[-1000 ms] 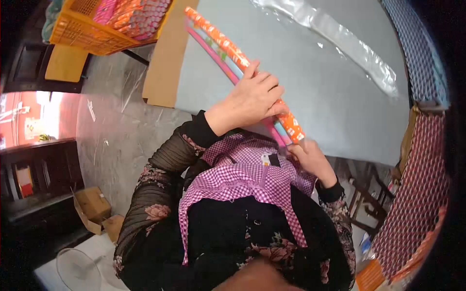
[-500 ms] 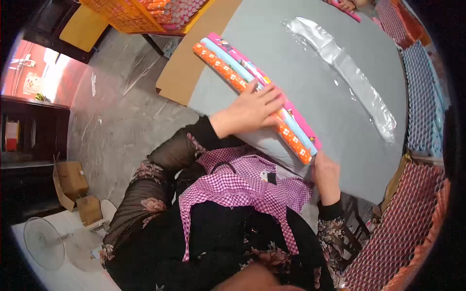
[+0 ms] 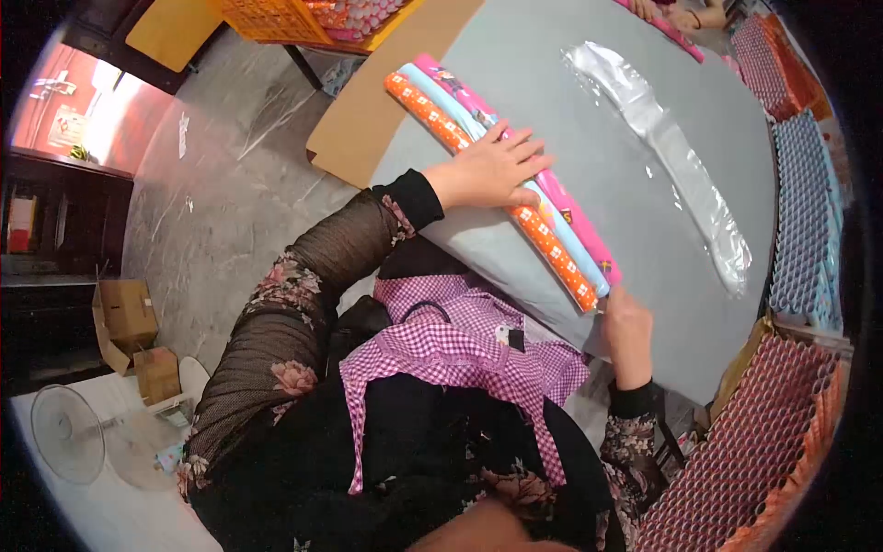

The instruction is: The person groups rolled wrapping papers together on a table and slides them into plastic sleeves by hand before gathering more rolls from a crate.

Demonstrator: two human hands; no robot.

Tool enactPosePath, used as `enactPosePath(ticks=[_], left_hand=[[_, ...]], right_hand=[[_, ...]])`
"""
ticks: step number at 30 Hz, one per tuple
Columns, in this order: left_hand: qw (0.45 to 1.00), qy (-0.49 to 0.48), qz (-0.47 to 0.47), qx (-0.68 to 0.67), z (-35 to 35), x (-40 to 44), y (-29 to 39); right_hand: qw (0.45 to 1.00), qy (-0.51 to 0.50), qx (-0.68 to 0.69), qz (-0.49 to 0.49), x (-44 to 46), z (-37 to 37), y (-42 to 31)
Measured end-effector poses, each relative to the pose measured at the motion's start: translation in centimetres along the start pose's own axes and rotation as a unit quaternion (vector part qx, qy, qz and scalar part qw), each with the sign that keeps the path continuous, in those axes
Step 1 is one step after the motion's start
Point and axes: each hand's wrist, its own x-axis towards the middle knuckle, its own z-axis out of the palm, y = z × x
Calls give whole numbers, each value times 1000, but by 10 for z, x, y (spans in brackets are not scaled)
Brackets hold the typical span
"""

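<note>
Three slim patterned rolls, like wrapping paper, lie side by side on the grey tabletop (image 3: 441, 198): an orange roll (image 3: 556, 253) nearest me, a light blue roll (image 3: 418, 87) in the middle and a pink roll (image 3: 587, 235) with printed figures on the far side. My left hand (image 3: 492, 175) rests across their middle, palm down with fingers spread. At their lower right end is my right hand (image 3: 630, 327), its fingers curled in against the roll ends. What those fingers pinch, if anything, is hidden.
Clear plastic sleeves (image 3: 676, 147) lie farther right on the table. Another person's hand (image 3: 681, 18) is by a pink roll (image 3: 670, 35) at the top. Stacked rolls (image 3: 736, 442) line the right side. An orange crate (image 3: 276, 18) stands beyond a cardboard sheet (image 3: 354, 138).
My left hand has shifted slightly along the rolls, its fingers more spread. The right hand stays at the lower end. The whole view has shifted a little.
</note>
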Motion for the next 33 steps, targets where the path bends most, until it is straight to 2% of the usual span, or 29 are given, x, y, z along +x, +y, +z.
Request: enactPosePath(ticks=[4,6,8,9,14,18,20,21,22,24,25,30,32,33], left_hand=[[1000,-8,-3,14,-1,2,2],[1000,-20,17,9,-2,3,1],[999,23,22,38,3,4,-1],[1000,17,-2,12,1,5,2],[999,41,21,17,8,6,-1],[997,48,27,46,8,4,-2],[998,43,15,43,7,4,-2],[998,42,11,38,7,6,-1],[998,40,16,35,6,6,-2],[999,-36,-23,28,1,7,1],[998,-43,-31,16,-1,8,3],[998,-45,-22,28,2,12,3],[998,-35,-35,29,2,11,4],[998,-37,-31,31,4,10,3]], right_hand=[[999,-10,-33,0,-6,10,8],[1000,-3,3,2,-4,11,10],[1000,-6,1,15,-2,10,10],[1000,-9,0,17,-4,9,10],[999,3,21,35,-9,2,19],[995,-14,95,38,-17,-21,23],[985,27,164,33,-21,-37,23],[991,45,125,12,-18,-41,26],[991,44,125,18,-18,-46,22],[984,156,71,42,-14,-58,7],[977,190,90,39,-11,-46,4],[973,132,189,-17,44,-13,-75],[963,210,157,-60,68,13,-101],[963,213,158,-56,81,22,-107]])
